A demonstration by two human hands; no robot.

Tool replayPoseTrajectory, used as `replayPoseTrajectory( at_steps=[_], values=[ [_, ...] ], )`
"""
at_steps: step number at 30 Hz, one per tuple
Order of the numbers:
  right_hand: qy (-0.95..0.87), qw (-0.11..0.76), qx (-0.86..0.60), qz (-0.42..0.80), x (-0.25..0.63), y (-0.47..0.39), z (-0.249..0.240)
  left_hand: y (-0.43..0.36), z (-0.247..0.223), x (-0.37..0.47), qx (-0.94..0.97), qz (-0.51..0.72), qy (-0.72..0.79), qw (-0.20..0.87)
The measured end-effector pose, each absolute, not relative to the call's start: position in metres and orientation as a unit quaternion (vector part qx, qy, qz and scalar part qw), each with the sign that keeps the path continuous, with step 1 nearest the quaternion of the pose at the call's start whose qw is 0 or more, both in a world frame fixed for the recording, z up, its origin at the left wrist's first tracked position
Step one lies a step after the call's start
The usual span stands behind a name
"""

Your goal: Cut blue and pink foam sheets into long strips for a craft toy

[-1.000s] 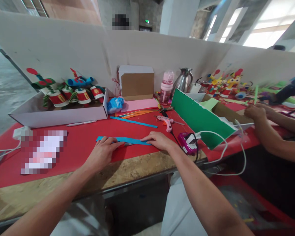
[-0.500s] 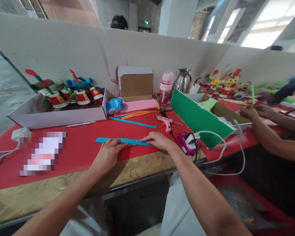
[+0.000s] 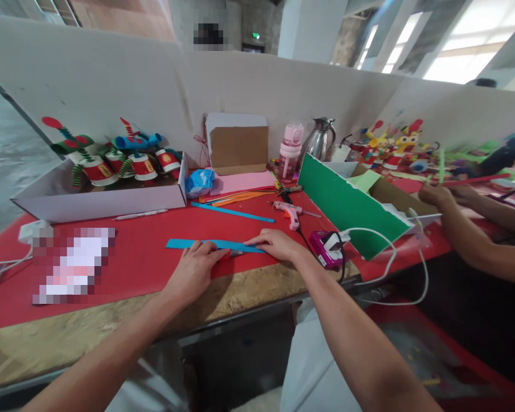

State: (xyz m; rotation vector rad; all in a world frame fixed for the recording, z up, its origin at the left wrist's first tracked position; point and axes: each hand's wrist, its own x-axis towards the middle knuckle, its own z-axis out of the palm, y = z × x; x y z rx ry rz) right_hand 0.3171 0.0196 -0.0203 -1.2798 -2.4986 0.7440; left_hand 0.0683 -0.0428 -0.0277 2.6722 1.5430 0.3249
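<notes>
A blue paper strip [image 3: 180,244] lies crosswise near the front of the red-covered table. My left hand [image 3: 197,264] is closed on its middle, fingers curled over the top and thumb pointing right. My right hand [image 3: 278,245] pinches the strip's right end, index finger stretched along it. A small slim greyish thing [image 3: 237,253] shows under the strip between my hands, too covered to name. Behind them lies a narrower blue strip [image 3: 234,213], touched by neither hand.
A pink glue gun [image 3: 289,212] and a purple power socket [image 3: 326,249] with cables lie right of my hands. Beyond is a green-sided box [image 3: 347,206]. A white box [image 3: 107,206] of cup figures stands left. At far right are another person's hands [image 3: 438,195].
My left hand has shifted slightly to the right along the strip, its thumb nearer the greyish thing. My right hand stays at the right end.
</notes>
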Motion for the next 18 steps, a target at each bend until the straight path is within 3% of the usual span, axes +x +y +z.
replayPoseTrajectory(
  at_steps=[18],
  values=[
    [-0.845, 0.121, -0.43, 0.293, 0.339, 0.018, -0.016, -0.046, -0.021, 0.076, 0.849, 0.07, 0.523, 0.029]
  ],
)
